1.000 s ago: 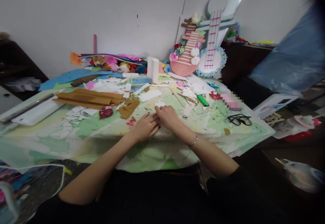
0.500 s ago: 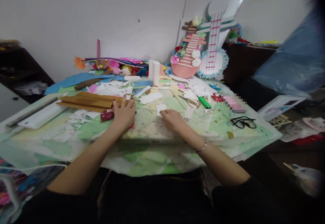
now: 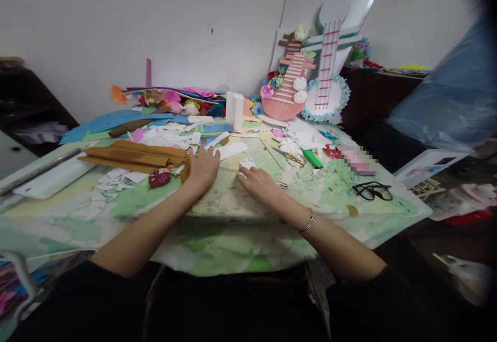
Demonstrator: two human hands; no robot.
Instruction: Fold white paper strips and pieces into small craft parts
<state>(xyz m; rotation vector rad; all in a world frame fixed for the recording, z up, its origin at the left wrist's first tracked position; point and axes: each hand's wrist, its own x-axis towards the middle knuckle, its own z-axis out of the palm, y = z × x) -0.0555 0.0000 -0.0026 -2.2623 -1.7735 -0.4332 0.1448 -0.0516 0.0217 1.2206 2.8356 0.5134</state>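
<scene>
open tabletop (image 3: 225, 189) separates both hands (image 3: 204, 170) (image 3: 258, 182) near its front edge (image 3: 233, 219).

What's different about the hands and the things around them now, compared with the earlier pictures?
The left hand has parted from the right hand, moving left to beside the brown paper, spread open. The right hand stays near the small white paper; whether it touches is unclear. The scissors and black glasses stayed put.

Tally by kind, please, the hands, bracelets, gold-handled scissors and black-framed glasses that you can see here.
Hands (left hand, right hand): 2
Bracelet: 1
Gold-handled scissors: 1
Black-framed glasses: 1
Total: 5
</scene>
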